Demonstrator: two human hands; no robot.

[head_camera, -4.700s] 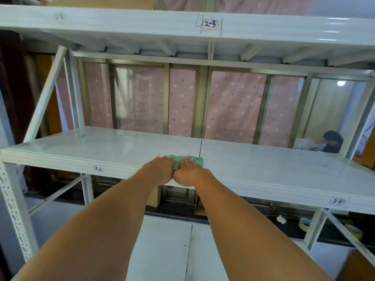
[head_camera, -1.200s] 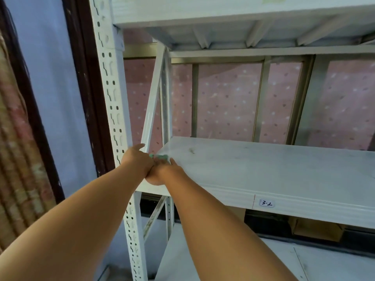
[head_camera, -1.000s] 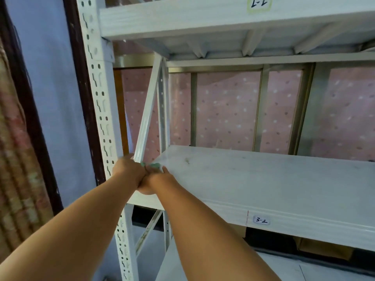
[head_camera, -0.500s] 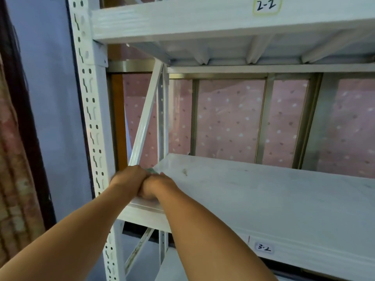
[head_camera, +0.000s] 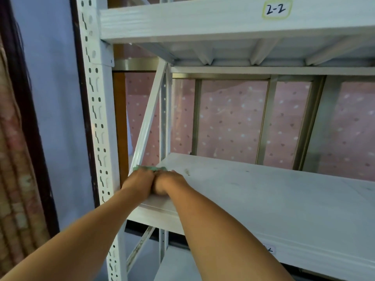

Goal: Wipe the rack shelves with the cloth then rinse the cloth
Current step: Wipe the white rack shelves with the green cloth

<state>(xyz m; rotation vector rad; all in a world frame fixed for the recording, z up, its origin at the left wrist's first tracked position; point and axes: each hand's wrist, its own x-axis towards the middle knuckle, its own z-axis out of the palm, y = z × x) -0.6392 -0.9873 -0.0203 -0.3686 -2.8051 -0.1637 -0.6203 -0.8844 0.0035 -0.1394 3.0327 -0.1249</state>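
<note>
A white metal rack fills the view. Its middle shelf point(head_camera: 263, 195) is a pale board with faint smudges. The green cloth point(head_camera: 150, 168) lies at the shelf's left end, near the diagonal brace, and only its far edge shows. My left hand point(head_camera: 139, 183) and my right hand point(head_camera: 168, 182) sit side by side on the cloth, knuckles up, with fingers curled over it. Both forearms reach in from the bottom of the view. The rest of the cloth is hidden under my hands.
The perforated front upright point(head_camera: 97, 118) stands just left of my hands, with the white diagonal brace point(head_camera: 148, 122) behind it. The upper shelf point(head_camera: 203, 19), labelled 2-2, hangs overhead. Pink dotted fabric covers the window frame behind. A wall and a curtain point(head_camera: 14, 159) lie to the left.
Both hands slid the cloth from the shelf's middle seam to its left end. In the last second they pushed it slightly further in, and the view moved closer.
</note>
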